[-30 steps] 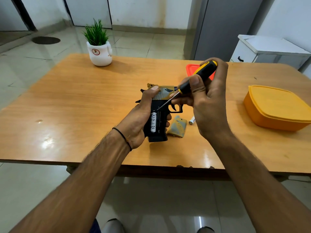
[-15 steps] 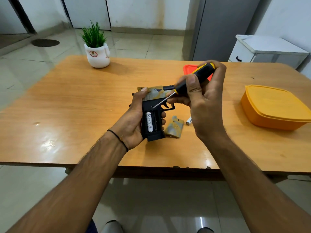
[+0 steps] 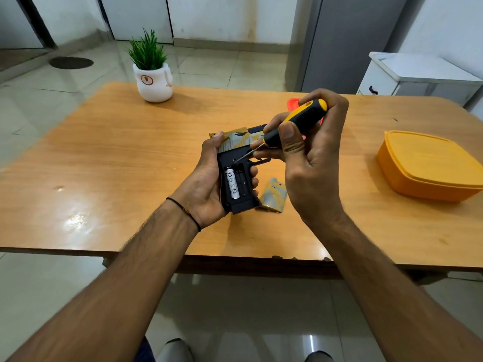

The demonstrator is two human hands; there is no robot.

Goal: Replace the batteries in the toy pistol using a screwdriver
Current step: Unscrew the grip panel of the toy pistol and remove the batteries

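Toy pistol (image 3: 236,163): held over the middle of the counter (image 3: 117,158), with the grip turned to the near edge and the barrel pointed to the right edge. The grip's compartment is seen open.
Battery (image 3: 232,183): one is seated in the left slot of the open compartment, lying lengthwise along the grip.
Left hand (image 3: 206,186): curled round the grip from the left, with the thumb laid on the patterned slide and fingertips shown at the grip's right side.
Right hand (image 3: 311,173): closed on the screwdriver (image 3: 300,118), its black and yellow handle pinched between thumb and fingers.
Screwdriver tip: set against the black frame just above the compartment.
Cover (image 3: 273,195): laid on the counter just right of the grip's base, by the right hand.
Box (image 3: 428,165): orange, lidded, placed near the right edge.
Plant (image 3: 153,71): potted in white, stood at the far edge, left of centre.
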